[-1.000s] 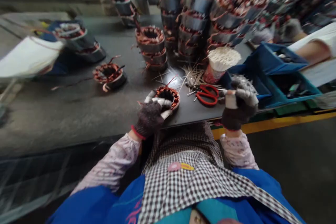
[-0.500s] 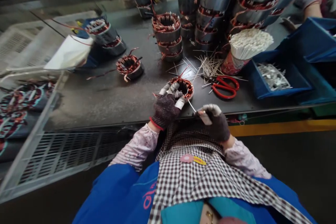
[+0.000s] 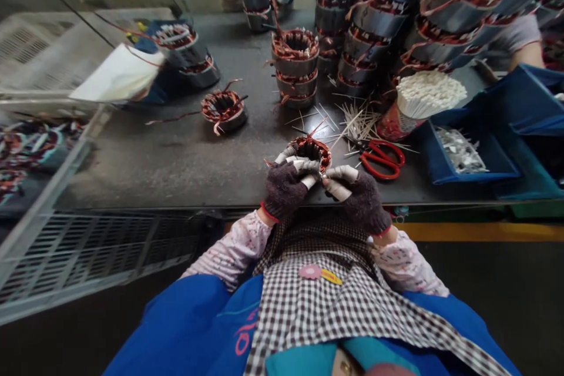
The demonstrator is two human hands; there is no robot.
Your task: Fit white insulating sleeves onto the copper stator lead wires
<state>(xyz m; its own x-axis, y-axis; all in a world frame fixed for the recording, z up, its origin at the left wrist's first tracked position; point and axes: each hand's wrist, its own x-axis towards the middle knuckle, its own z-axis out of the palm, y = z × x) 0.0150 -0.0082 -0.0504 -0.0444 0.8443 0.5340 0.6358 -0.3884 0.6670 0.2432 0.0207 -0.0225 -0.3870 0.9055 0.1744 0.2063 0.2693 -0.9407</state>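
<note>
A small stator [image 3: 312,151] with copper windings lies at the near edge of the dark bench [image 3: 185,158]. My left hand [image 3: 288,183], in a dark knit glove with taped fingertips, grips its near left rim. My right hand [image 3: 356,195], gloved the same way, is closed at the stator's near right side, fingers pinched together; what they hold is hidden. Red-handled scissors [image 3: 381,158] lie just right of the stator, among loose thin sticks [image 3: 352,120].
Stacks of stators [image 3: 294,64] crowd the back of the bench; a single one [image 3: 223,108] lies left of centre. A can of white sticks [image 3: 420,97] and blue bins [image 3: 467,150] stand on the right. A metal rack [image 3: 88,247] sits lower left. Another person's arm [image 3: 524,50] shows far right.
My right hand came from near the blue bins to the stator's near edge with a thin stick, and now presses against the stator beside my left hand. The view tilted down.
</note>
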